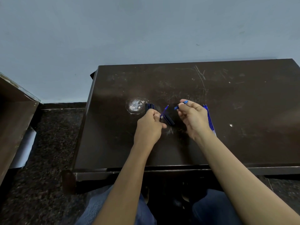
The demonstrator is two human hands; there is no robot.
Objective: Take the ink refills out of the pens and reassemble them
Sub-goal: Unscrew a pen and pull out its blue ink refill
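Note:
My left hand is closed around a thin blue ink refill whose tip points up and to the right. My right hand pinches a short blue pen part between thumb and fingers, a little to the right of the refill. A dark pen barrel lies on the table between the two hands. Several dark pen parts lie just beyond my left hand. A bunch of blue refills lies on the table behind my right hand, partly hidden by it.
The dark, scratched table has a worn whitish patch left of the pen parts. A blue-grey wall stands behind it. Another dark piece of furniture is at the far left, across a speckled floor. My knees in jeans are under the front edge.

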